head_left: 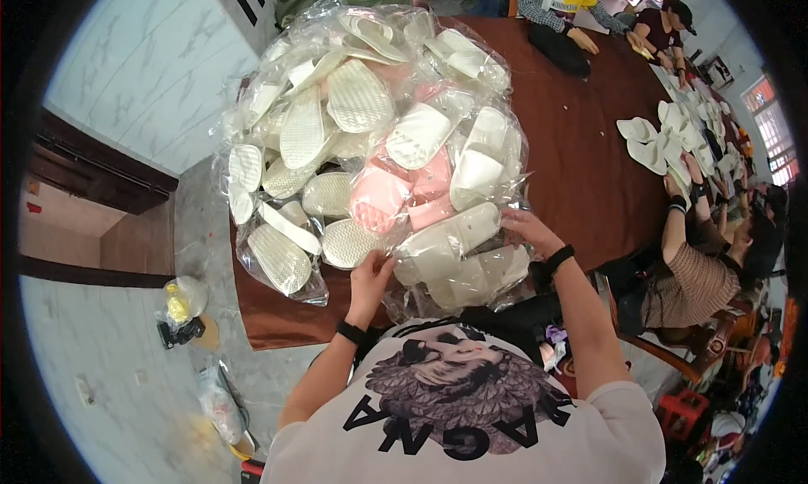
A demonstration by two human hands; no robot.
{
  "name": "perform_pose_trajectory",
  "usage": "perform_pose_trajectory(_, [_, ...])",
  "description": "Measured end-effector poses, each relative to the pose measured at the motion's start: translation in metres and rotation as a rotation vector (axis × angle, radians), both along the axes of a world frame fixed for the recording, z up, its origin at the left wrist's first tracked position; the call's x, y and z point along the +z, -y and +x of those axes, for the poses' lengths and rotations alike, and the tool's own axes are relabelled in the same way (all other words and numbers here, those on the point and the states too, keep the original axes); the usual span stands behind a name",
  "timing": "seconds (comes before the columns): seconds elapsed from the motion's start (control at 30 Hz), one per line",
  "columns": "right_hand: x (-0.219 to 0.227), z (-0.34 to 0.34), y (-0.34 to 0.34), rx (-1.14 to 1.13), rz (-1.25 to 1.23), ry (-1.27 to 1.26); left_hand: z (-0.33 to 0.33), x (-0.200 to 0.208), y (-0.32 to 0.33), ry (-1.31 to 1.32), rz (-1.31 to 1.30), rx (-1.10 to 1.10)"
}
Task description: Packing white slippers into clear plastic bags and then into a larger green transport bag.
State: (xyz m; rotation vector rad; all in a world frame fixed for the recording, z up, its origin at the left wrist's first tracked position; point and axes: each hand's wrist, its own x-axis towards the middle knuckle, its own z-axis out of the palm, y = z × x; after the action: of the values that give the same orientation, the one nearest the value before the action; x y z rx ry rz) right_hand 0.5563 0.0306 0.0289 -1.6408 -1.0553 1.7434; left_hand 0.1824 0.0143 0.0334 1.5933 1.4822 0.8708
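Observation:
A big heap of slippers in clear plastic bags (307,130), mostly white, covers the near end of the brown table. My left hand (369,284) is closed at the left edge of a bagged pair of off-white slippers (446,244) at the heap's front. At that bag's right upper corner, my right hand (530,229) pinches the plastic. A bagged pink pair (383,198) lies just beyond, touching it. More clear plastic with pale slippers (480,278) sits between my hands and my body. My fingertips are partly hidden by the plastic.
The brown tabletop (589,147) stretches away to the right. Loose white slippers (648,147) lie along its far right side, where a co-worker in a brown top (694,290) reaches in. Other people sit at the far end. A marble-patterned wall (143,71) stands at left.

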Motion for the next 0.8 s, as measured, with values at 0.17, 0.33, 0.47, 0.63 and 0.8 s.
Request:
perform_pose_trajectory(0.17, [0.013,-0.018,0.002,0.035,0.035,-0.065,-0.015,0.017,0.031,-0.193,0.068,0.049])
perform_pose_trajectory(0.33, [0.026,-0.001,0.006,-0.188,0.121,-0.151,-0.034,0.020,0.038,-0.475,0.296,0.217])
perform_pose_trajectory(0.47, [0.027,0.001,0.003,-0.230,0.180,-0.160,-0.040,-0.008,0.028,-0.074,0.157,0.290])
perform_pose_trajectory(0.63, [0.046,0.043,0.013,-0.482,0.327,-0.161,-0.049,-0.019,0.016,-0.136,0.009,0.301])
perform_pose_trajectory(0.8, [0.069,0.108,0.024,-0.782,0.458,-0.147,-0.055,-0.038,0.022,-0.071,0.091,0.356])
